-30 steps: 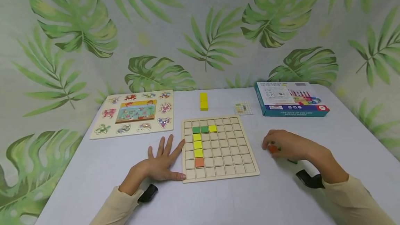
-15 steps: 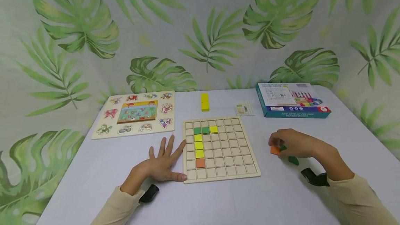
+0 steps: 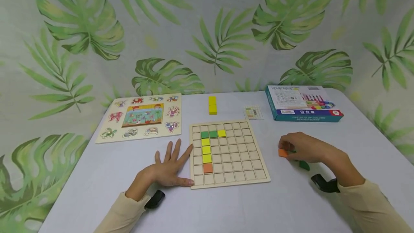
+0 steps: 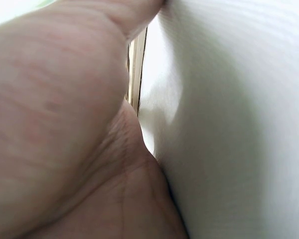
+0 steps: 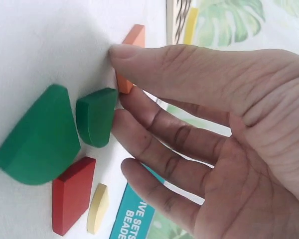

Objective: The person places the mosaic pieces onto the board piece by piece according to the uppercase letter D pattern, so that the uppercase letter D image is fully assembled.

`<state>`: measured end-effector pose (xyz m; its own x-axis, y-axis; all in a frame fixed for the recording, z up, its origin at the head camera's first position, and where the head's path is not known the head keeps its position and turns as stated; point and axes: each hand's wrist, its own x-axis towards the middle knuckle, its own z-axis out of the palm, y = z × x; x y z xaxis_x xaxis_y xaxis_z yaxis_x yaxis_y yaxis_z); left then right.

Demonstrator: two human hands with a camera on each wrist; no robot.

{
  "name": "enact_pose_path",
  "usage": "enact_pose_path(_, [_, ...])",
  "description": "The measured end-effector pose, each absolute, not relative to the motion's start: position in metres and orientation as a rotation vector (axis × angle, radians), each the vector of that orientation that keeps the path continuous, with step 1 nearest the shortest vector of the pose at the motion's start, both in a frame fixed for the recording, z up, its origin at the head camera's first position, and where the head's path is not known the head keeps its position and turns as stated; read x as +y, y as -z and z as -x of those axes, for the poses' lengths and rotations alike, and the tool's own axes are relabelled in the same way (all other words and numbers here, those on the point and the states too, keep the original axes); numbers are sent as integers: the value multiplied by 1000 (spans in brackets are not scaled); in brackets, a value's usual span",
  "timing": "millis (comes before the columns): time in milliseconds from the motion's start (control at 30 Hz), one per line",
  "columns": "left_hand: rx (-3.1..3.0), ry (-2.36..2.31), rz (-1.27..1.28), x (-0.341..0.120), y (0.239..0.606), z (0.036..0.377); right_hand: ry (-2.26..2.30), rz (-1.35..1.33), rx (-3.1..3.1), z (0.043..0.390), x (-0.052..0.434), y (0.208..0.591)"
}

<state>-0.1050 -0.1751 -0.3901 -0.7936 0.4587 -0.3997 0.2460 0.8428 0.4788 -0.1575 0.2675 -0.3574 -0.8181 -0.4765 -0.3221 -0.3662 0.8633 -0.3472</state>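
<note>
My left hand (image 3: 166, 172) lies with fingers spread on the cloth, its thumb and index finger at the left edge of the wooden grid board (image 3: 229, 157). The left wrist view shows mostly palm and a sliver of the board's edge (image 4: 135, 69). Green, yellow and orange square tiles sit in the board's cells. To the right of the board, my right hand (image 3: 300, 148) pinches an orange square tile (image 5: 123, 82) between thumb and index finger, low over the table. Under that hand lie a green half-round piece (image 5: 97, 117), a larger green piece (image 5: 40, 139), and a red block (image 5: 74, 196).
A pale yellow piece (image 5: 97, 209) lies beside the red block. Behind the board stand a yellow block stack (image 3: 212, 105) and a small pattern card (image 3: 253, 112). A teal box (image 3: 307, 116) is at the back right, a sea-animal puzzle board (image 3: 111, 136) at the back left.
My right hand has shifted slightly right and turned, bringing the orange tile and a green piece into clearer sight. My left hand keeps its place by the board.
</note>
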Motion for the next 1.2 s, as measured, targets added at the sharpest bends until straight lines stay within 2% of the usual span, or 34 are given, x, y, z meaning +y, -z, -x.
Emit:
enact_pose_path(367, [2519,-515,-481,-175,390,104,368,747,2704,152,248,356])
enact_pose_path(733, [2524,-522,-495,-176,392,105,357,901,2706,148,209,344])
enact_pose_path(1200, [2543,-481,-489,-174,392,106,344,1078,2663,147,164,348])
